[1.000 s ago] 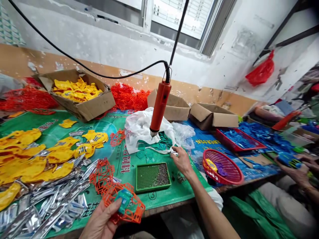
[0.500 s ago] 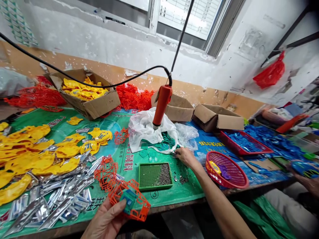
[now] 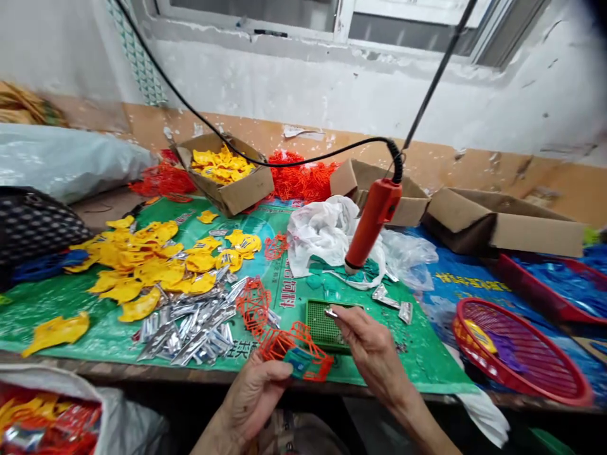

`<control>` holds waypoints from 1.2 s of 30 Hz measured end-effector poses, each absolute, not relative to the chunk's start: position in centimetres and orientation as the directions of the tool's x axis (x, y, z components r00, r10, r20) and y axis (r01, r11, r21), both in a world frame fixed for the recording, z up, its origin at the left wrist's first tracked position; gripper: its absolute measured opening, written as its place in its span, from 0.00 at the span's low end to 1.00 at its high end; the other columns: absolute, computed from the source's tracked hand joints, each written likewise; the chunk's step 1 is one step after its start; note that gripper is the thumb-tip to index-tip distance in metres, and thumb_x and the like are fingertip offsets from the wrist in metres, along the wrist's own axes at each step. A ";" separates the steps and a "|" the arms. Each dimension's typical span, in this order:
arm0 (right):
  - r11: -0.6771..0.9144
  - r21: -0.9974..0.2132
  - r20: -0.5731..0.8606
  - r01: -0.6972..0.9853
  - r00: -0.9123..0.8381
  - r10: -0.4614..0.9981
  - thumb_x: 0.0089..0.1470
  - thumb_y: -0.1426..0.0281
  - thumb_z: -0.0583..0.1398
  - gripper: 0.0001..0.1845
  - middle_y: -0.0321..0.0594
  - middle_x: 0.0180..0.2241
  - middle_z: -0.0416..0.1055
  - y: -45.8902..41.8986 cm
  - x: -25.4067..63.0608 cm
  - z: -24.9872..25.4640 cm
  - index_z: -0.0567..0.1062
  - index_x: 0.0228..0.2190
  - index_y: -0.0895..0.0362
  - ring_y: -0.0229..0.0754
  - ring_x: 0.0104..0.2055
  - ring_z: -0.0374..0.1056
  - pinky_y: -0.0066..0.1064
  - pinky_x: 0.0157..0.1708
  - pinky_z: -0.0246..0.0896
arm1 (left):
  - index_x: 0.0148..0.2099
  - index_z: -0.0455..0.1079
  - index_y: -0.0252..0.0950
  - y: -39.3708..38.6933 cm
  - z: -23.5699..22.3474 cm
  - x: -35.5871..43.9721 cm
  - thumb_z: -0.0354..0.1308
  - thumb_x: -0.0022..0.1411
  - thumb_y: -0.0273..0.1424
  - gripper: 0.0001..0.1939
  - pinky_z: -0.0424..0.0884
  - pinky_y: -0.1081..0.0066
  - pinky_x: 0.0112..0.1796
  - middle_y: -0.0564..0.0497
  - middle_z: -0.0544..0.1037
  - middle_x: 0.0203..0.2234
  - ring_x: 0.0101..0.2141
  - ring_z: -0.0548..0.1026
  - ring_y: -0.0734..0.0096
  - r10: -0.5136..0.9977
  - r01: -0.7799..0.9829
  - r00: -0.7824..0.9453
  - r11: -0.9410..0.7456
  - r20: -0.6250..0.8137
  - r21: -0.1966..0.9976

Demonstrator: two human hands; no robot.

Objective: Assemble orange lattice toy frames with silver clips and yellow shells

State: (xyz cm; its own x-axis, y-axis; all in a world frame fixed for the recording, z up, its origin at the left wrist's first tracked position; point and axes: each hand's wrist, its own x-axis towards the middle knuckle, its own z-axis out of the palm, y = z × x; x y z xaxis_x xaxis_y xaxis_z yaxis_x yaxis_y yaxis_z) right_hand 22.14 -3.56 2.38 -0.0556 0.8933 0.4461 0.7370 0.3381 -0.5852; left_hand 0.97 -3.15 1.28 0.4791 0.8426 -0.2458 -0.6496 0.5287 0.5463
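Here, left fingers (image 3: 276,371) around orange lattice (image 3: 279,344) and glossy teal piece (image 3: 300,361), right fingers (image 3: 349,317) pinched on silvery bit (image 3: 331,313).

Bright, even light; silver strips (image 3: 212,323) glint; right edge stretched.

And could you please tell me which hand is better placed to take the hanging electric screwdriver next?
Probably the right hand: it is nearer the electric screwdriver, though it pinches a small shiny piece. The left hand is farther away and grips the orange plastic frame with the teal part.
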 end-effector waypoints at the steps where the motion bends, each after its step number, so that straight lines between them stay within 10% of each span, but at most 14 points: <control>1: 0.428 -0.603 0.527 0.673 -0.068 0.847 0.64 0.71 0.53 0.15 0.39 0.32 0.72 -3.7 20.8 2.3 0.75 0.49 0.53 0.37 0.32 0.70 0.25 0.31 0.66 | 0.46 0.77 0.35 -3.2 1.3 0.9 0.64 0.46 0.18 0.22 0.71 0.61 0.51 0.48 0.84 0.39 0.43 0.79 0.58 0.849 -0.658 0.477 0.516 -0.228 0.549; 12: 0.486 -0.747 0.486 0.454 -0.126 0.865 0.63 0.71 0.52 0.21 0.42 0.38 0.66 -4.8 15.5 0.8 0.71 0.56 0.47 0.39 0.40 0.67 0.29 0.39 0.69 | 0.39 0.80 0.35 -3.5 0.8 0.2 0.63 0.42 0.19 0.18 0.71 0.65 0.46 0.49 0.83 0.35 0.39 0.78 0.62 0.864 -0.632 0.422 0.497 -0.274 0.595; 18: 0.027 -0.999 0.020 0.039 -0.179 0.984 0.55 0.60 0.62 0.14 0.41 0.45 0.69 -4.6 16.9 1.2 0.81 0.43 0.48 0.42 0.46 0.69 0.32 0.44 0.67 | 0.35 0.79 0.35 -3.7 0.9 0.0 0.60 0.39 0.18 0.18 0.68 0.61 0.49 0.49 0.83 0.31 0.42 0.78 0.57 0.847 -0.592 0.458 0.516 -0.268 0.619; 23: -0.258 -0.901 -0.225 -0.348 -0.133 0.965 0.35 0.63 0.74 0.30 0.36 0.33 0.77 -4.6 16.4 1.5 0.77 0.43 0.51 0.39 0.34 0.72 0.28 0.34 0.66 | 0.36 0.79 0.33 -3.6 1.4 -0.4 0.60 0.40 0.21 0.16 0.68 0.63 0.46 0.47 0.83 0.32 0.41 0.77 0.56 0.843 -0.521 0.485 0.492 -0.232 0.698; 28: -0.144 -0.934 -0.155 -0.327 0.010 0.988 0.33 0.64 0.75 0.25 0.36 0.29 0.78 -4.5 16.2 1.9 0.75 0.36 0.55 0.38 0.31 0.71 0.26 0.30 0.64 | 0.52 0.72 0.38 -3.5 1.5 -0.9 0.66 0.48 0.27 0.27 0.66 0.65 0.47 0.46 0.78 0.47 0.48 0.73 0.57 0.958 -0.271 0.160 0.274 -0.238 0.923; 31: -0.011 -0.984 -0.024 -0.177 0.070 0.997 0.37 0.64 0.73 0.20 0.37 0.29 0.78 -4.7 16.7 2.1 0.76 0.34 0.55 0.39 0.30 0.72 0.27 0.29 0.65 | 0.55 0.71 0.41 -4.1 2.2 -1.9 0.68 0.49 0.29 0.29 0.68 0.69 0.41 0.45 0.74 0.51 0.42 0.72 0.61 0.988 0.136 -0.156 0.011 0.010 0.991; 36: 0.314 -0.932 0.315 0.183 -0.024 0.949 0.49 0.67 0.67 0.09 0.37 0.30 0.78 -5.1 17.0 2.4 0.78 0.35 0.53 0.39 0.29 0.72 0.27 0.28 0.66 | 0.54 0.75 0.43 -4.9 4.9 -2.7 0.67 0.53 0.28 0.24 0.68 0.72 0.31 0.44 0.74 0.52 0.23 0.69 0.73 0.976 0.230 0.150 -0.192 0.160 0.954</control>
